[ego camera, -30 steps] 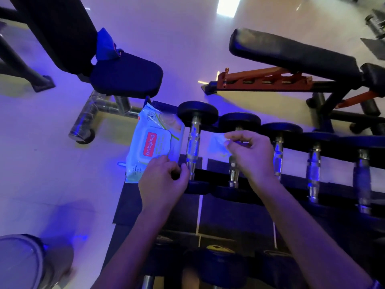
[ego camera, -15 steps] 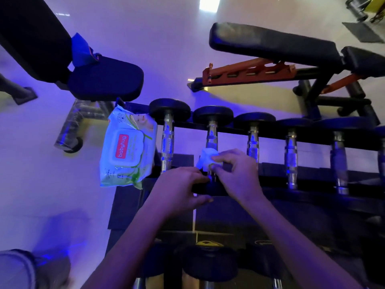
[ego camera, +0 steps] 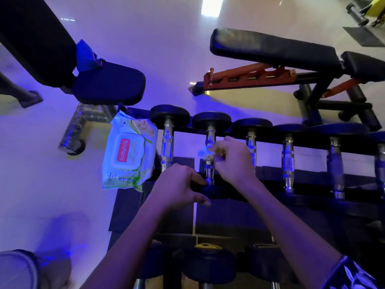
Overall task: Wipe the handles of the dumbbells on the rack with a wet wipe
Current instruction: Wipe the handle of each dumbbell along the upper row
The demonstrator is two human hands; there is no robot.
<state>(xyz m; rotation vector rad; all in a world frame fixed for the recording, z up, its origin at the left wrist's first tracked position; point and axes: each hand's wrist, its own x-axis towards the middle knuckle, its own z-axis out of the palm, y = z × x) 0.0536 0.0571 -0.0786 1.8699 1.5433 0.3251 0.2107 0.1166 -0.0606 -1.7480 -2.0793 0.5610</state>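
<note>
My right hand point(ego camera: 231, 161) pinches the wet wipe point(ego camera: 205, 152) against the second dumbbell's handle point(ego camera: 210, 134) on the rack point(ego camera: 270, 140); my left hand point(ego camera: 177, 186) grips its near head point(ego camera: 214, 191). I'd wrap the wipe fully round, stroke end to end, and brace the head against rolling.

Wipes pack point(ego camera: 129, 153) white and green (red label); dumbbells point(ego camera: 167, 147) black-headed, chrome-handled; bench frame point(ego camera: 250, 78) orange.

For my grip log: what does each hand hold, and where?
Right hand wraps the wet wipe round the second dumbbell's handle; left hand grips its near head.
</note>
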